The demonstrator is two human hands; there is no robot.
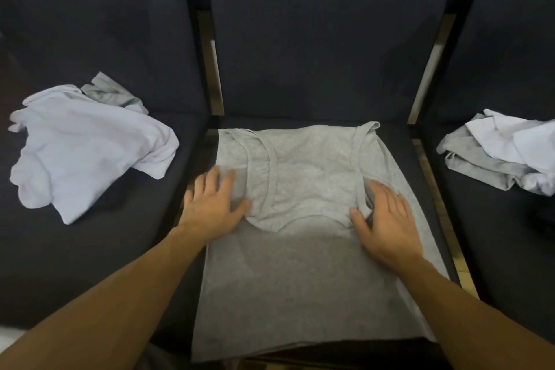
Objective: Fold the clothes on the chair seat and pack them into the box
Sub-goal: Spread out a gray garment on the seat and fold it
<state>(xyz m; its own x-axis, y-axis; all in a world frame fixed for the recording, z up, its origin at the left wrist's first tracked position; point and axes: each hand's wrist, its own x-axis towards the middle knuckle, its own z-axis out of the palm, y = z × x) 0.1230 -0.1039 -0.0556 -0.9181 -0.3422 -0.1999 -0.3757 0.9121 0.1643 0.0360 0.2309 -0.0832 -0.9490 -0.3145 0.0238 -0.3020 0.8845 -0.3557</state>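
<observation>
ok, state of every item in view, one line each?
grey tank top: spread flat on middle seat, top part folded down
left hand: open, pressing tank top
right hand: open, pressing tank top
white garment: crumpled, left seat
grey-and-white pile: crumpled, right seat

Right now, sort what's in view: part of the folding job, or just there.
Job:
grey tank top, flat under left hand and right hand
white-and-grey heap
crumpled pile

Just there:
chair backs
No box in view.

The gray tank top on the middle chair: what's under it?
The gray tank top lies spread on the dark chair seat, which shows around its edges. Anything beneath the fabric is hidden.
</observation>
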